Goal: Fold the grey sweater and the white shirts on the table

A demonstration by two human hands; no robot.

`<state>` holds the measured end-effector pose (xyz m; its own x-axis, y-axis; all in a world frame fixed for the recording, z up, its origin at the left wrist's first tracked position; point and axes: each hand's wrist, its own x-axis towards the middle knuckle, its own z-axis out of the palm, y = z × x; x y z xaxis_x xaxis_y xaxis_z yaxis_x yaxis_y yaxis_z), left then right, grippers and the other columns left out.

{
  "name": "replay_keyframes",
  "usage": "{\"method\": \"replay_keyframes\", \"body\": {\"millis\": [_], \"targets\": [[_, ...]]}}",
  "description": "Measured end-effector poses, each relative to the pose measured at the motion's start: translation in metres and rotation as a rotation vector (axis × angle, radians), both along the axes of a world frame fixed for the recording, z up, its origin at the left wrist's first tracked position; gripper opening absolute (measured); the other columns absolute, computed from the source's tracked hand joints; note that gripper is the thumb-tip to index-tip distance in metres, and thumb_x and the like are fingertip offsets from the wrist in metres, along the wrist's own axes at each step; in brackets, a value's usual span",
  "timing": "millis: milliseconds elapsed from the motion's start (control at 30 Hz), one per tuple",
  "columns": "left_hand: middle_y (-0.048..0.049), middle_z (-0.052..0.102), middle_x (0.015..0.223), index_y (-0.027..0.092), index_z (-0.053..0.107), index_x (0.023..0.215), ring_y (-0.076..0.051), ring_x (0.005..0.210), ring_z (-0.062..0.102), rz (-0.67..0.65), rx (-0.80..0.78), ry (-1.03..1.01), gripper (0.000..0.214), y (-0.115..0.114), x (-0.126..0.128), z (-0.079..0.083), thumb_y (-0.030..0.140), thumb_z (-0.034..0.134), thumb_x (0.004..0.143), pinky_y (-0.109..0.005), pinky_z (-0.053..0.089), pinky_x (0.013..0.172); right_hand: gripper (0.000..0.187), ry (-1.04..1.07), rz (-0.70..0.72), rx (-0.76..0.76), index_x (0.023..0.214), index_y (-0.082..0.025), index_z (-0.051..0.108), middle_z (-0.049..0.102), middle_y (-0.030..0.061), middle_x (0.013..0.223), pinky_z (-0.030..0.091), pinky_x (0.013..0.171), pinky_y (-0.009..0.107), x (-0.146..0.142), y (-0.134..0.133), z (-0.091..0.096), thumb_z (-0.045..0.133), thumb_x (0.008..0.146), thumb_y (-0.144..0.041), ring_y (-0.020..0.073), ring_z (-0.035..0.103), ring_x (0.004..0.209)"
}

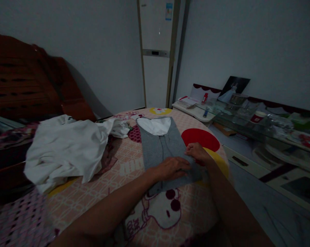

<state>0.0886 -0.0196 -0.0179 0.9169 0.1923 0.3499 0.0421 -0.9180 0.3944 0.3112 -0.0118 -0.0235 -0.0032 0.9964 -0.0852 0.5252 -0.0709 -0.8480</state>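
A grey cardigan [155,147] lies folded on the table, its neck opening showing white inside and a front placket running down its middle. Across its lower part rests my left hand [173,168], palm down with the fingers stretched out. At the cardigan's right edge, my right hand [198,153] has its fingers curled in and appears to pinch the cloth; the fingertips are partly hard to see in the dim light. To the left, a heap of white cloth [70,147] lies crumpled over the table's edge.
A patterned cloth covers the round table [196,212]. At left stands a brown wooden chair back [16,79]. Along the right wall, a glass-topped cabinet [237,113] carries papers, a paper cup [258,117] and a photo [234,87]. A tall white appliance [156,75] fills the corner.
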Motion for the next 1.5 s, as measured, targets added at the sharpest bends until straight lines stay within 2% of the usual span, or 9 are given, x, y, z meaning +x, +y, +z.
{"method": "replay_keyframes", "body": {"millis": [67,200,300,433,600,767,1033,1300,1500], "targets": [[-0.0073,0.071,0.118,0.021,0.069,0.117,-0.020,0.108,0.065,0.126,-0.100,-0.022,0.028,0.018,-0.017,0.009,0.029,0.054,0.095,-0.029,0.049,0.093,0.014,-0.006,-0.006,0.004,0.068,-0.018,0.059,0.053,-0.0058,0.046,0.032,0.037,0.020,0.000,-0.002,0.003,0.070,0.065,-0.026,0.0085,0.046,0.036],[-0.0058,0.075,0.089,0.015,0.076,0.094,-0.020,0.086,0.068,0.608,-0.167,0.025,0.020,0.061,-0.060,0.010,0.020,0.059,0.086,-0.028,0.051,0.082,0.018,0.050,-0.037,0.024,0.065,-0.018,0.059,0.052,-0.0044,0.047,0.033,0.040,0.021,0.000,-0.005,0.007,0.071,0.064,-0.031,0.0093,0.046,0.039],[-0.0082,0.074,0.105,0.016,0.075,0.103,-0.024,0.100,0.067,0.728,-0.109,0.033,0.025,0.079,-0.078,-0.006,0.024,0.062,0.083,-0.034,0.051,0.093,0.023,0.126,-0.112,0.113,0.069,-0.018,0.060,0.055,-0.0031,0.053,0.035,0.043,0.022,-0.007,-0.003,0.008,0.070,0.066,-0.039,0.0106,0.049,0.045],[-0.0171,0.051,0.146,0.017,0.058,0.135,-0.031,0.134,0.048,0.654,0.046,0.104,0.049,0.081,-0.077,-0.030,0.034,0.059,0.089,-0.050,0.037,0.113,0.025,0.006,-0.053,0.212,0.077,-0.018,0.066,0.055,-0.0025,0.055,0.037,0.048,0.024,-0.024,0.005,0.001,0.069,0.068,-0.040,0.0125,0.051,0.051],[-0.0195,0.039,0.154,0.016,0.042,0.148,-0.033,0.142,0.038,0.642,0.129,0.238,0.053,0.077,-0.072,-0.035,0.036,0.042,0.099,-0.058,0.030,0.115,0.015,-0.190,0.093,0.208,0.074,-0.018,0.071,0.062,0.0010,0.060,0.040,0.055,0.025,-0.033,0.013,-0.017,0.069,0.065,-0.031,0.0153,0.056,0.058],[-0.0193,0.032,0.158,0.017,0.035,0.152,-0.031,0.146,0.032,0.644,0.160,0.318,0.056,0.071,-0.074,-0.033,0.038,0.038,0.100,-0.056,0.026,0.117,0.023,-0.017,-0.087,0.257,0.077,-0.017,0.070,0.066,0.0033,0.064,0.044,0.052,0.026,-0.018,0.014,-0.023,0.063,0.071,-0.037,0.0169,0.059,0.057],[-0.0181,0.024,0.162,0.013,0.025,0.155,-0.030,0.150,0.023,0.615,0.133,0.415,0.060,0.046,-0.076,-0.031,0.040,0.030,0.102,-0.054,0.020,0.119,0.017,-0.191,-0.162,0.403,0.080,-0.017,0.072,0.073,0.0068,0.074,0.050,0.067,0.031,-0.007,0.013,-0.018,0.060,0.073,-0.026,0.0212,0.067,0.071],[-0.0126,0.030,0.160,0.022,0.032,0.154,-0.025,0.148,0.029,0.355,-0.020,0.237,0.058,0.029,-0.136,-0.033,0.031,0.040,0.098,-0.048,0.025,0.120,0.046,-0.473,0.219,0.562,0.123,-0.021,0.068,0.067,0.0120,0.128,0.047,0.103,0.045,0.018,-0.002,-0.027,0.047,0.083,-0.014,0.0244,0.062,0.117],[-0.0077,0.032,0.160,0.030,0.037,0.152,-0.028,0.147,0.030,0.295,-0.104,0.168,0.065,0.027,-0.158,-0.028,0.037,0.056,0.090,-0.048,0.026,0.120,0.051,-0.453,0.427,0.485,0.136,-0.029,0.061,0.046,0.0075,0.153,0.035,0.113,0.052,0.038,-0.021,-0.028,0.044,0.089,-0.021,0.0266,0.045,0.138]]}}
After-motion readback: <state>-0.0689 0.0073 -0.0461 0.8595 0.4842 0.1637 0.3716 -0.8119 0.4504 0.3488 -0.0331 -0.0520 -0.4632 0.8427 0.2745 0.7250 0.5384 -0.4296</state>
